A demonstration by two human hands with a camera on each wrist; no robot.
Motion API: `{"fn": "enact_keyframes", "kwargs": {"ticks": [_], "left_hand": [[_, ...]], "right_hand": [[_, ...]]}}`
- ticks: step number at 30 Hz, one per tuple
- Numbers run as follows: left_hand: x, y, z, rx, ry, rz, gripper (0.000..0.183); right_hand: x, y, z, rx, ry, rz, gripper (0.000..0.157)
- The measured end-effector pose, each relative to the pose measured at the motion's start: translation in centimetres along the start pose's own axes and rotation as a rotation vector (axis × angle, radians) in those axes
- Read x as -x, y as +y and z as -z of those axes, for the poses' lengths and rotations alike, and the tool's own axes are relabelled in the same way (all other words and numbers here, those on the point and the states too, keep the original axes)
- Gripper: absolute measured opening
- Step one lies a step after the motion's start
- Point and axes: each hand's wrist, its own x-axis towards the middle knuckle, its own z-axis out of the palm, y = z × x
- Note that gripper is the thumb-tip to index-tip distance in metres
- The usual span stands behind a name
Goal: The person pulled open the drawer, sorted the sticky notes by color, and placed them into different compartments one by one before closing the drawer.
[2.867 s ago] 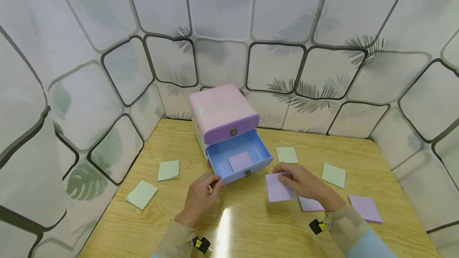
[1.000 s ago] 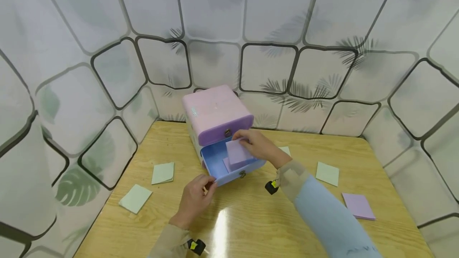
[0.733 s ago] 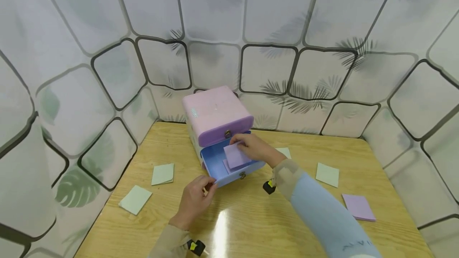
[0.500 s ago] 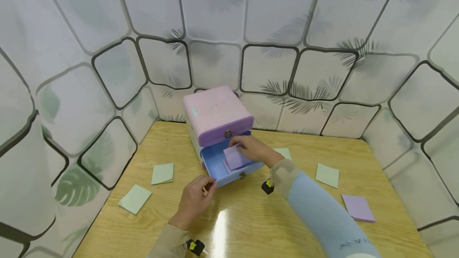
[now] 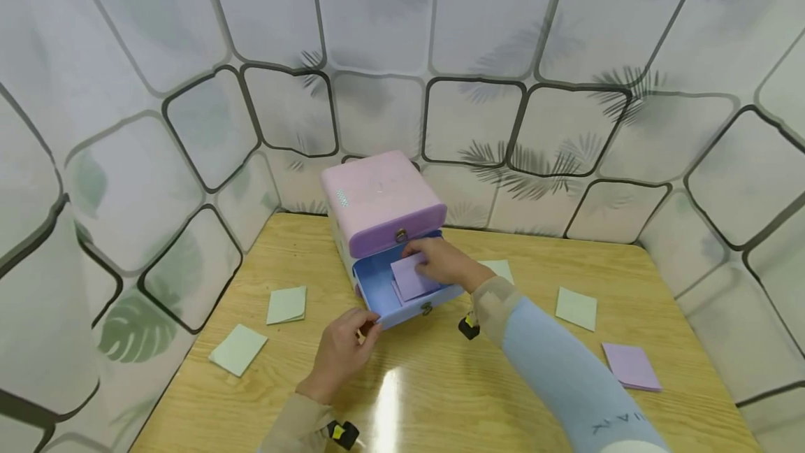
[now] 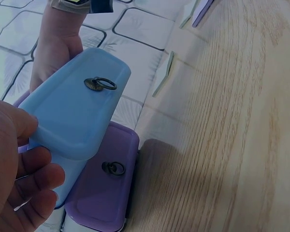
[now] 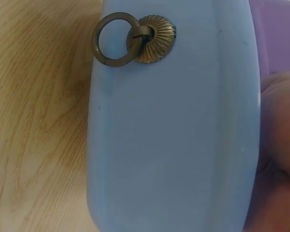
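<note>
My left hand (image 5: 342,344) pinches the front left corner of a pulled-out blue drawer (image 5: 374,289); in the left wrist view its thumb lies over the drawer front (image 6: 82,106). My right hand (image 5: 443,261) is inside the drawer, holding a purple paper square (image 5: 410,278) between thumb and fingers. Another purple square (image 5: 396,292) lies beneath it, mostly covered. The drawer belongs to a small cabinet (image 5: 380,191) with a pink top and a purple upper drawer front (image 5: 396,231). A brass ring pull (image 7: 116,39) hangs on the blue front in the right wrist view.
Green paper squares lie left on the table, one nearer (image 5: 237,349) and one farther (image 5: 286,305), and right, one by the forearm (image 5: 498,270) and one farther out (image 5: 576,308). A purple stack (image 5: 632,366) sits at the right. Patterned curtain (image 5: 478,124) surrounds the table.
My right hand has carried the purple paper square left from above the table into the drawer and lowered it onto the one inside. The left hand keeps its hold on the corner.
</note>
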Motion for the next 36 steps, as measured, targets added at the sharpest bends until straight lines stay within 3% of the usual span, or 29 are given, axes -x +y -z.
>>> {"fn": "enact_keyframes", "kwargs": {"ticks": [6,18,29,36], "left_hand": [[-0.01,-0.05,0.07,0.004,0.002,-0.002,0.012],[-0.04,-0.26,-0.01,0.01,0.023,-0.021,0.012],[0.1,-0.24,-0.19,0.013,0.029,-0.03,0.011],[0.09,-0.06,-0.06,0.013,0.017,-0.012,0.01]], "right_hand": [[-0.3,-0.11,-0.19,0.031,0.005,0.038,0.029],[-0.7,0.15,-0.54,0.068,0.004,0.023,0.031],[-0.63,-0.28,-0.89,0.192,-0.023,0.046,0.029],[-0.63,-0.55,-0.91,0.201,-0.051,0.054,0.03]]}}
